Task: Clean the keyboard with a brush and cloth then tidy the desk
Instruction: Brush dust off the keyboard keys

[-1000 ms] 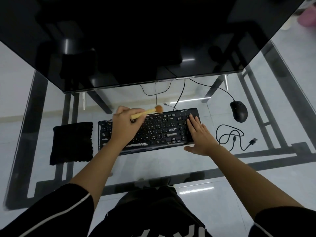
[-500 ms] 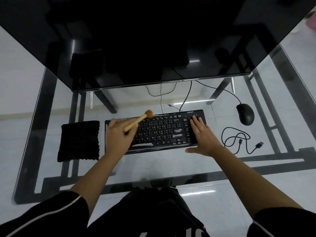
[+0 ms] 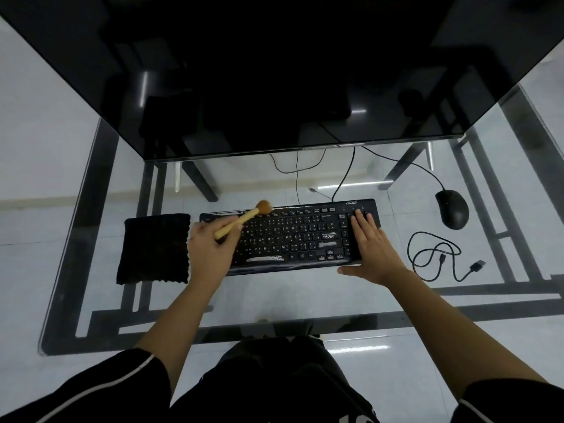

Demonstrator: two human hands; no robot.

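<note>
A black keyboard (image 3: 293, 236) lies on the glass desk (image 3: 274, 297) in front of me. My left hand (image 3: 210, 245) grips the wooden handle of a small brush (image 3: 244, 218) over the keyboard's left end. The brush's brown bristle head sits at the top row of keys near the upper left. My right hand (image 3: 370, 245) rests flat on the keyboard's right end with straight fingers, covering the number pad. A folded black cloth (image 3: 154, 248) lies on the glass just left of the keyboard, untouched.
A large dark monitor (image 3: 274, 71) stands behind the keyboard and overhangs it. A black mouse (image 3: 451, 213) sits at the right, with a loose coiled black cable (image 3: 439, 257) in front of it. Thin cables run from the monitor down to the keyboard.
My left hand has moved the brush leftward along the top key row, from near the middle to the upper left. My right hand has stayed on the right end.
</note>
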